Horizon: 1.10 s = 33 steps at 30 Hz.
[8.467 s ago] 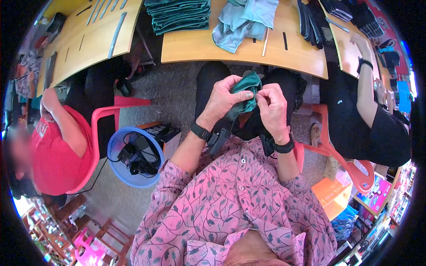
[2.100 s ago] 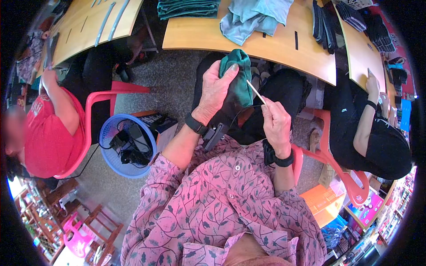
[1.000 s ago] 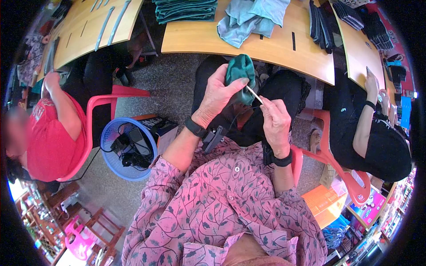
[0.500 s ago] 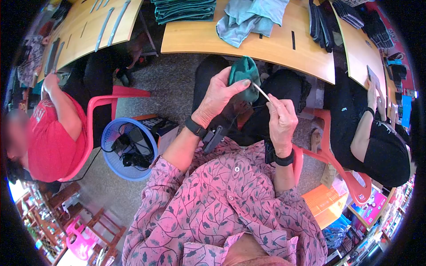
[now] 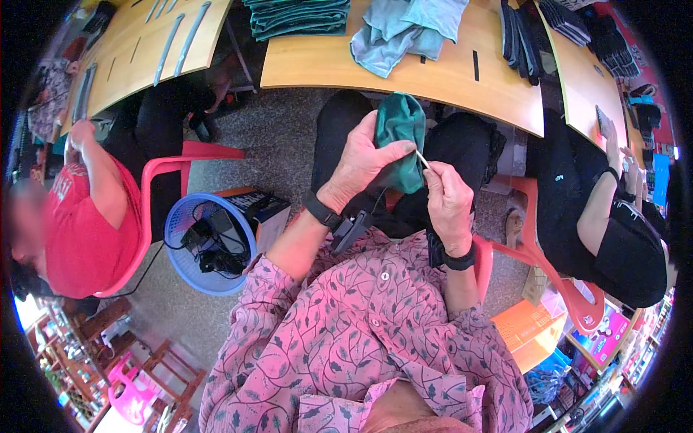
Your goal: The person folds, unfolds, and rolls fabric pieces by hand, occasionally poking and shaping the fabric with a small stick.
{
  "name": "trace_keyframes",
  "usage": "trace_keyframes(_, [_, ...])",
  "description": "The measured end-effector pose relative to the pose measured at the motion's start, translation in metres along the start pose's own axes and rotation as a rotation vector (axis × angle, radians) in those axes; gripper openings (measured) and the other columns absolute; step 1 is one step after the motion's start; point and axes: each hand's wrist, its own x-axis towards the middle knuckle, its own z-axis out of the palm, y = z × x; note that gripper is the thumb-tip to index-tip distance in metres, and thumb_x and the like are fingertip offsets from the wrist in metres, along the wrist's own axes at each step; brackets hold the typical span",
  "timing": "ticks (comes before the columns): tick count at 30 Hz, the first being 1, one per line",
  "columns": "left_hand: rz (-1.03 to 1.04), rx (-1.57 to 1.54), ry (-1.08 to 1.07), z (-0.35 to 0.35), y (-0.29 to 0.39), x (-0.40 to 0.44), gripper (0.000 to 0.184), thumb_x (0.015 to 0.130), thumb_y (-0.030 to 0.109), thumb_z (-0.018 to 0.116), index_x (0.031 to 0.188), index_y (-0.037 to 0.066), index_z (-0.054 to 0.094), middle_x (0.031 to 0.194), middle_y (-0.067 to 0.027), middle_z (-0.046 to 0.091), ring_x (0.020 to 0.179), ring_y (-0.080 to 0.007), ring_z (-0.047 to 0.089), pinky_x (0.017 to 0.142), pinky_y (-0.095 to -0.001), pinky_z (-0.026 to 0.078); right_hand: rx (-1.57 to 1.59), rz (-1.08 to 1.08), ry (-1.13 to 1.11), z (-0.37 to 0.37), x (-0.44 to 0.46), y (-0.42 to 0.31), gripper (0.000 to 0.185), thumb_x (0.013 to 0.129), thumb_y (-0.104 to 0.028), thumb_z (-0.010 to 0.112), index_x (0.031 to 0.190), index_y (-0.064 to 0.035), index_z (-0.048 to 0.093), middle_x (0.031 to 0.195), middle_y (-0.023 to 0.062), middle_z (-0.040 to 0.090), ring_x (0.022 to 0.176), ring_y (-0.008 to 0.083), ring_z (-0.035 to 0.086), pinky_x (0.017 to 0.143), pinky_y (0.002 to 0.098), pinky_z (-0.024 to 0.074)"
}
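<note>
Above my lap, a folded dark green cloth [image 5: 401, 123] is gripped by my left hand [image 5: 364, 160], the thumb lying across its front. My right hand [image 5: 449, 200] pinches a thin whitish stick [image 5: 421, 158], whose far end meets the cloth near my left thumb; its tip is hidden. Part of the cloth hangs below the thumb. Beyond my knees, a pile of light blue-green cloth [image 5: 404, 36] lies on the wooden table [image 5: 317, 68], beside a stack of folded green cloths [image 5: 299, 18].
A blue basket [image 5: 209, 281] with black devices and cables stands on the floor at left. One person in red [image 5: 86, 231] sits at left, another in black [image 5: 613, 252] at right. Dark folded cloths [image 5: 518, 43] lie on the table. An orange box [image 5: 527, 332] is at lower right.
Both hands have come slightly closer together, and less of the stick shows than half a second ago. More of the green cloth hangs below my left thumb. Earlier, no stick was visible in my right hand.
</note>
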Motion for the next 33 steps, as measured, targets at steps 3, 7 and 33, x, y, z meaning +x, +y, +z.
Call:
trace_keyframes(3, [0.051,0.026,-0.004,0.008,0.000,-0.002,0.062,0.079,0.004,0.078,0.133,0.003,0.048,0.119,-0.0046,0.061,0.107,-0.0121,0.059,0.095,-0.0289,0.047,0.021,0.047,0.061,0.003,0.001,-0.003,0.012,0.091,-0.001,0.061,0.103,-0.0007,0.061,0.078,0.0143,0.064,0.066,0.0240,0.065,0.059,0.0324,0.0503])
trace_keyframes(7, [0.083,0.079,-0.012,0.010,0.002,-0.003,0.070,0.076,0.005,0.080,0.137,0.002,0.045,0.124,-0.0054,0.059,0.112,-0.0135,0.056,0.099,-0.0305,0.045,0.011,0.077,0.037,0.002,-0.002,-0.004,0.025,0.093,-0.002,0.059,0.118,-0.0012,0.059,0.079,0.0133,0.065,0.065,0.0208,0.063,0.059,0.0317,0.0502])
trace_keyframes(33, [-0.062,-0.138,-0.012,-0.018,-0.005,0.003,0.019,0.082,0.004,0.075,0.098,0.005,0.065,0.091,-0.0016,0.067,0.087,-0.0089,0.062,0.080,-0.0247,0.050,0.236,0.103,0.075,-0.003,-0.002,-0.004,0.026,0.096,-0.002,0.055,0.120,-0.0037,0.064,0.075,0.0028,0.061,0.059,0.0076,0.054,0.055,0.0231,0.0455])
